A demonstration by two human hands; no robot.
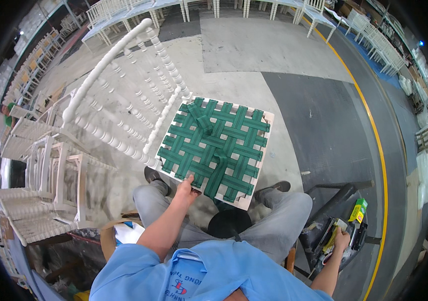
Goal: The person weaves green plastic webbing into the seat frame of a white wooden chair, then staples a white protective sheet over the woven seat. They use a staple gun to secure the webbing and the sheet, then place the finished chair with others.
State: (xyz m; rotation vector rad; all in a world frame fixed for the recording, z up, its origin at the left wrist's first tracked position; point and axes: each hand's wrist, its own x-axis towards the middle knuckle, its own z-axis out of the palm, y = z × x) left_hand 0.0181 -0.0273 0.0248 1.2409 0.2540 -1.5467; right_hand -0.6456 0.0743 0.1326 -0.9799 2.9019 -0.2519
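Between my knees stands a white chair with a seat of woven green webbing straps. Its spindled back leans off to the far left. Loose strap ends lie folded on top of the weave, and one strap hangs over the near edge. My left hand grips the near left edge of the seat frame, thumb on top. Off to the right, my right hand is closed among the tools in a black tray. What its fingers hold is too small to make out. Beside it lie yellow items and a green and yellow box.
A round black piece sits between my thighs. Unfinished white chair frames are stacked at the left. Rows of white chairs line the far side. A yellow floor line curves past the tray on the right.
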